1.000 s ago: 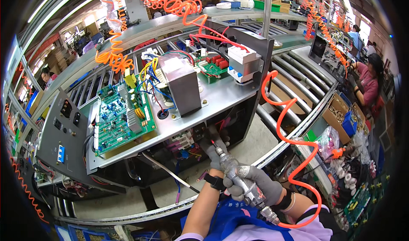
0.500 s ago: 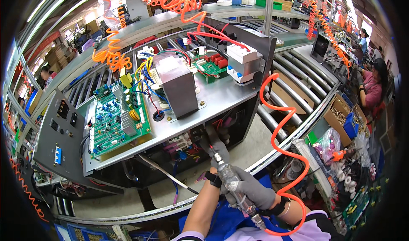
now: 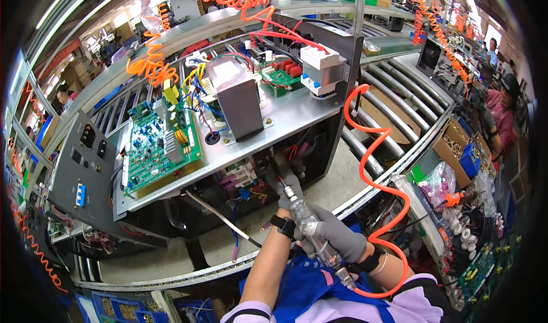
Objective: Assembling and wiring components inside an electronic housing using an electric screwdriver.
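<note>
1. Forward goes the tool: since a second ago the slim silver air-driven screwdriver (image 3: 305,223) has pushed up from near the lap toward the dark underside of the open metal chassis (image 3: 285,117), and its bit now sits right at the small black parts under the shelf edge.
2. Far left, the dark grey front panel with black sockets and a blue switch (image 3: 74,169) hangs off the chassis end, unchanged.
3. Next along, the green printed circuit board (image 3: 160,146) lies flat on the steel shelf, with yellow and blue wires looping beside it.
4. Centre shelf, the grey boxy metal transformer (image 3: 237,103) stands upright, just right of the board.
5. Below it, the grey-gloved left hand (image 3: 288,180) has reached into the shadowed bay and is curled close around something at the bit's tip; exactly what it pinches I cannot tell.
6. The grey-gloved right hand (image 3: 337,240) is wrapped tight around the screwdriver's barrel, tilted up and leftward.
7. That reads as a fastener being lined up inside the bay, with driving about to start.
8. Right side, the orange coiled air hose (image 3: 379,186) loops from the tool's tail up past the grey conveyor rollers (image 3: 394,106).
</note>
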The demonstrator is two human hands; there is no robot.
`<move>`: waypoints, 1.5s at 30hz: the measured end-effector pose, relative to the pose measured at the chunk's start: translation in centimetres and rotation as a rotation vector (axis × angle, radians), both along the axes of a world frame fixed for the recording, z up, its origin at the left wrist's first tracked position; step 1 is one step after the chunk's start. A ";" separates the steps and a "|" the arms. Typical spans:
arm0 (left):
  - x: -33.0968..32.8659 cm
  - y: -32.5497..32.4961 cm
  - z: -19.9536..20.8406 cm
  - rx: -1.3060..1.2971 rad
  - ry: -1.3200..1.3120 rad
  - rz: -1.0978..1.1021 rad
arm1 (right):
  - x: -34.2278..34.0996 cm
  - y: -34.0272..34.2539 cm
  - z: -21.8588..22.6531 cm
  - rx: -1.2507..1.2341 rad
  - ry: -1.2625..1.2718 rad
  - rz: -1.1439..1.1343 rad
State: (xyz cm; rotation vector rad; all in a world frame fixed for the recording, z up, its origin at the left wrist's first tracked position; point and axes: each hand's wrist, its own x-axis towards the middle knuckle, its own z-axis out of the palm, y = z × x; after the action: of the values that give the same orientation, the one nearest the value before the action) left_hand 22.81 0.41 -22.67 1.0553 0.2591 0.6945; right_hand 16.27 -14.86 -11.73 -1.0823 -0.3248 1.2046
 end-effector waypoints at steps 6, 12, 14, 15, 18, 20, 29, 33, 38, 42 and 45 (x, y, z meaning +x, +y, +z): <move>-0.8 0.0 -0.7 -0.014 0.034 0.070 | 0.3 0.2 0.5 -0.047 -0.067 0.002; -3.6 1.2 0.3 0.053 0.011 0.115 | -0.1 -0.2 0.3 0.014 -0.036 -0.053; -6.7 0.7 0.1 0.458 0.261 0.281 | -0.2 -0.9 0.9 0.006 -0.009 -0.034; -9.8 0.3 1.9 0.647 0.450 0.297 | -0.2 -1.6 1.1 -0.007 0.009 -0.026; -16.5 1.6 0.6 0.614 0.552 0.333 | 0.0 -4.7 -0.5 0.066 0.139 0.065; -19.6 3.0 -0.4 0.663 0.674 0.379 | -0.2 -6.7 -1.8 0.060 0.227 0.107; -10.8 -1.9 -0.7 1.165 0.866 0.048 | -2.2 -11.2 -5.4 -0.066 0.361 -0.076; -7.4 -1.8 -2.7 1.190 0.993 -0.014 | -2.6 -12.7 -4.9 -0.025 0.326 -0.108; -7.8 -1.3 -2.7 1.161 1.121 -0.017 | -2.0 -13.4 -5.6 -0.025 0.304 -0.109; -12.2 -1.0 -1.9 1.289 0.841 0.267 | -2.0 -13.9 -5.9 -0.013 0.301 -0.131; -17.0 1.6 -1.5 1.250 0.893 0.422 | -1.4 -13.2 -6.2 -0.015 0.302 -0.042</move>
State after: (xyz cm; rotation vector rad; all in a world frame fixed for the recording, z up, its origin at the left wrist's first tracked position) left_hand 5.81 2.01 -24.16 2.5504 0.8974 0.7041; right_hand 14.82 -28.01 -17.92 -0.8991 -0.0605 1.3128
